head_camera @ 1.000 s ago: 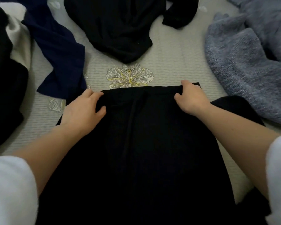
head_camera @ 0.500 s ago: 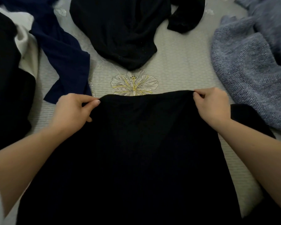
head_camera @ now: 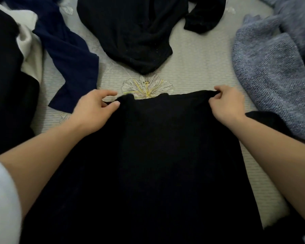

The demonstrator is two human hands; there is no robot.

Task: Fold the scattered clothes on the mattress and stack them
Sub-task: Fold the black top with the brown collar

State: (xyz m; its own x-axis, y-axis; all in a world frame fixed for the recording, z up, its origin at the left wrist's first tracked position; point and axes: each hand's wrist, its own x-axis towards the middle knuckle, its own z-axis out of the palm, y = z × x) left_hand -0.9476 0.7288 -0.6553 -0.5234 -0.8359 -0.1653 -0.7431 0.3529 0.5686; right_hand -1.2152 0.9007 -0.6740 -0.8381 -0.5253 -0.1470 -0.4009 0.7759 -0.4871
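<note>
Within the last second both hands had gone from resting on the far edge of the black garment (head_camera: pixel 148 155) to pinching its corners. The left hand (head_camera: pixel 95 110) and right hand (head_camera: pixel 227 104) were each clamped on one corner, well apart, raising the edge off the mattress (head_camera: pixel 192 67) (probably the start of a fold toward the body). The garment's near end ran out of frame, and the dark cloth hid any seams.

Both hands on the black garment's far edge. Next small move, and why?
Probably draw that edge back toward the body, folding the black garment in half: the left hand and right hand each pinch a far corner, and the rest lies spread flat on the mattress.
</note>
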